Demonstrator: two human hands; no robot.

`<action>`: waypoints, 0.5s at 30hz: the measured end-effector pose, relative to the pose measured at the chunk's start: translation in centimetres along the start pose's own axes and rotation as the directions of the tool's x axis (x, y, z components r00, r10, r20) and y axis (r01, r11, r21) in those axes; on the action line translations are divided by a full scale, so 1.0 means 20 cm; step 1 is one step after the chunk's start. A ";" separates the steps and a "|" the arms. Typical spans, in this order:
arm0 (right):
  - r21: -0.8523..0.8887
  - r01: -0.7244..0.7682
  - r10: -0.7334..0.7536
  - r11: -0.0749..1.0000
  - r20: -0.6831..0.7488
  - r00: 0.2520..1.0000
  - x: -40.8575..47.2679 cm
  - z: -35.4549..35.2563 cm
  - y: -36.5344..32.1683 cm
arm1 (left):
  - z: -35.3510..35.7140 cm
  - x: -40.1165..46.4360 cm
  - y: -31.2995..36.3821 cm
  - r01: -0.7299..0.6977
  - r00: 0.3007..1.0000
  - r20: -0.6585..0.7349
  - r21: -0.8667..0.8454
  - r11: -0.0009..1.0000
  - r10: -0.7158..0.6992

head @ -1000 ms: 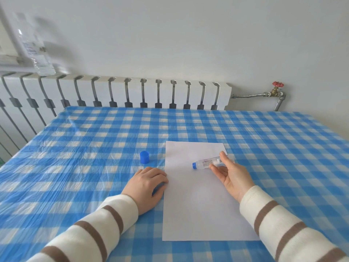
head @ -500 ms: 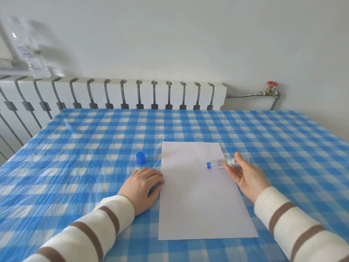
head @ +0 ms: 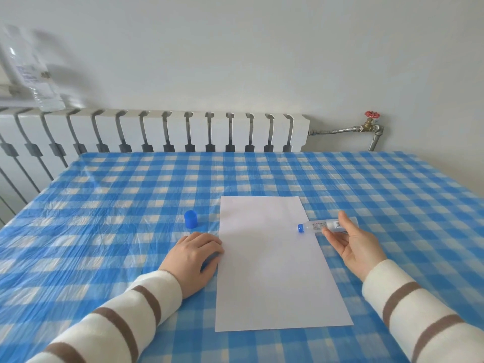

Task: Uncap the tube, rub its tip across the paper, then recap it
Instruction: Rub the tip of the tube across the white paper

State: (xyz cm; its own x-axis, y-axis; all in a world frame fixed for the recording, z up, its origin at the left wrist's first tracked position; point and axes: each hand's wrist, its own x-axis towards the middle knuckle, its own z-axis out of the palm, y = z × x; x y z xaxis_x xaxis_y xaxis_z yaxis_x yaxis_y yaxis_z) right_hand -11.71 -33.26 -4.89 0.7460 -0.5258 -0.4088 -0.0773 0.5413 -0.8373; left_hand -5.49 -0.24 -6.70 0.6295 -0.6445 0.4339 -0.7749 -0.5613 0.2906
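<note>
A white sheet of paper [head: 272, 263] lies on the checked tablecloth. My right hand [head: 358, 244] pinches a clear tube [head: 318, 226] between thumb and fingers. The tube lies nearly level at the paper's right edge, and its uncapped blue tip [head: 300, 228] points left over the sheet. The blue cap [head: 190, 219] stands upright on the cloth left of the paper, apart from both hands. My left hand [head: 193, 258] rests palm down just below the cap, fingers loosely curled, fingertips at the paper's left edge, holding nothing.
The table [head: 104, 205] is covered with a blue-and-white checked plastic cloth. A white radiator [head: 167, 132] runs along its far edge, with a pipe and red valve [head: 372, 115] to the right. A clear bottle [head: 34, 74] stands at the far left.
My right hand has carried the tube to the right, from over the upper middle of the paper to its right edge. My left hand and the cap have stayed in place.
</note>
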 end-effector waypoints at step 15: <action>0.032 0.015 -0.013 0.999 -0.051 0.999 -0.02 -0.04 -0.02 | -0.03 0.05 -0.02 0.053 0.983 0.178 0.002 0.999 -0.053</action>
State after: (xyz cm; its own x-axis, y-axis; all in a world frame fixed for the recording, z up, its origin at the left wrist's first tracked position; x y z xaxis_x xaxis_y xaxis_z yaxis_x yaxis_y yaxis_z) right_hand -12.50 -33.86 -4.73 0.7122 -0.5656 -0.4158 -0.0449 0.5544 -0.8311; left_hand -4.54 -0.34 -5.85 0.6697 -0.6960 0.2592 -0.7400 -0.5961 0.3114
